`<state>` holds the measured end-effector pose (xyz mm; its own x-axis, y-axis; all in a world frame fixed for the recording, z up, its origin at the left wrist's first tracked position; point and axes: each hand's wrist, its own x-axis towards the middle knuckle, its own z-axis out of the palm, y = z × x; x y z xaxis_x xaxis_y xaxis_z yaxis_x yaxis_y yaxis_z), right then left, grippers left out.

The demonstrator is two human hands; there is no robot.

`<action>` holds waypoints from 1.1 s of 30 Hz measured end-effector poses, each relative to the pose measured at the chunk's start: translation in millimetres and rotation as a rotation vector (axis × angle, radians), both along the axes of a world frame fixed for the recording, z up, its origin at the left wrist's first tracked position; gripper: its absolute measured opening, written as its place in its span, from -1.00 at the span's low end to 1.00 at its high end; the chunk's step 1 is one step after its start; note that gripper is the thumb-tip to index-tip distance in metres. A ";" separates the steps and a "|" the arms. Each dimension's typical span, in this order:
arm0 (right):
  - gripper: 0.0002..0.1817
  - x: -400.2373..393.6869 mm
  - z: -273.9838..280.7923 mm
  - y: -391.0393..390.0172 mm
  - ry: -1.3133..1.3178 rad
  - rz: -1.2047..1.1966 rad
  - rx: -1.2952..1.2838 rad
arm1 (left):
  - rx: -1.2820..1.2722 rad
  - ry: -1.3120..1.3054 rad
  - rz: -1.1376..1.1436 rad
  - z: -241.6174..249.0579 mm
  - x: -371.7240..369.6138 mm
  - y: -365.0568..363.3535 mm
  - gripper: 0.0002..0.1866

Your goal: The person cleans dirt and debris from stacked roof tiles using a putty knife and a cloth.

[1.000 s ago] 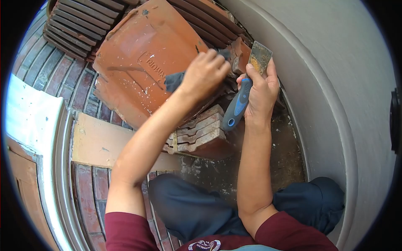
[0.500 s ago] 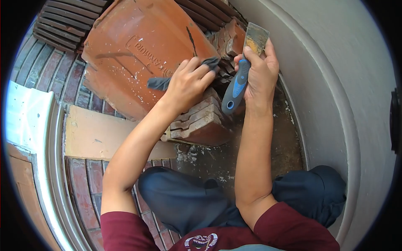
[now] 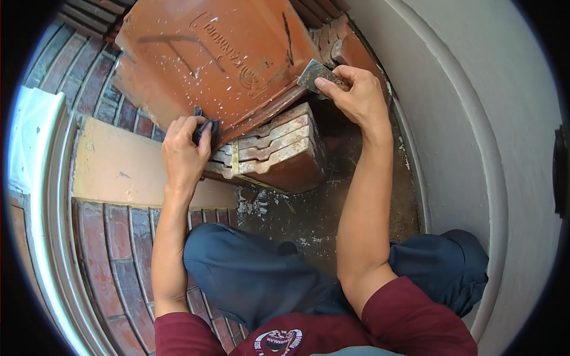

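While the left hand (image 3: 185, 155) clamps a dark rag (image 3: 205, 127) against the lower edge of the clay roof tile (image 3: 214, 65), steadying it atop the stacked tiles (image 3: 273, 148), the right hand (image 3: 350, 95), fingers closed, presses a scraper blade (image 3: 312, 74) to its right edge.

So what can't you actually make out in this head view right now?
- Scraper: only part of the blade shows; the right hand covers the handle.
- Dark cloth: mostly hidden in the left hand.
- Big clay tile: its top is cut off by the picture's edge, and its embossed lettering is too small to read.
- Stacked tiles: partly hidden under the big tile.
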<state>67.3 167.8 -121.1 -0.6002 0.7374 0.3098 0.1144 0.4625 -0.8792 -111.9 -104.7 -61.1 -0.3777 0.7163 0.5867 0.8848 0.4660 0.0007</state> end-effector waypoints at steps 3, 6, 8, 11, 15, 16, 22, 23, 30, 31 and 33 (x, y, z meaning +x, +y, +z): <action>-0.61 0.0 -4.9 6.1 -0.065 0.023 0.048 | 0.021 -0.074 -0.053 -4.9 5.2 5.6 -0.77; -0.63 -5.2 0.4 -3.1 -0.094 0.091 0.110 | 0.002 -0.045 -0.074 -10.8 4.3 9.3 -0.70; -0.59 -21.7 10.5 -18.8 -0.144 0.156 0.159 | 0.000 -0.086 -0.047 -11.0 2.2 8.6 -0.69; -0.59 -38.6 23.3 -40.6 -0.194 0.236 0.323 | -0.016 -0.150 -0.031 -8.0 1.9 8.8 -0.66; -0.64 -16.1 22.7 -17.3 -0.312 0.076 0.264 | -0.074 -0.160 -0.059 -8.2 2.3 5.1 -0.60; -0.66 -15.3 15.4 -18.0 -0.228 0.095 0.247 | -0.066 -0.142 -0.061 -9.4 0.6 4.6 -0.59; -0.63 -28.3 -2.4 -46.9 -0.017 0.230 0.270 | -0.087 -0.210 -0.002 -7.1 3.5 9.8 -0.52; -0.64 -26.4 -4.7 -40.8 -0.007 0.205 0.235 | -0.089 -0.209 -0.014 -7.5 4.4 10.0 -0.52; -0.70 -33.3 -3.0 -47.5 0.015 0.258 0.362 | -0.087 -0.251 -0.004 -8.6 7.2 13.2 -0.48; -0.71 -31.5 -6.0 -44.6 0.012 0.257 0.313 | -0.094 -0.272 0.007 -7.3 8.5 14.1 -0.48; -0.72 -27.3 -13.9 -33.0 0.004 0.262 0.217 | -0.148 -0.289 0.047 -3.3 11.3 14.4 -0.51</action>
<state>40.0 134.8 -135.0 -0.7588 0.4752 0.4454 -0.0365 0.6517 -0.7576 -100.6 -90.3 -64.4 -0.5483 0.7635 0.3414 0.8352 0.5204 0.1776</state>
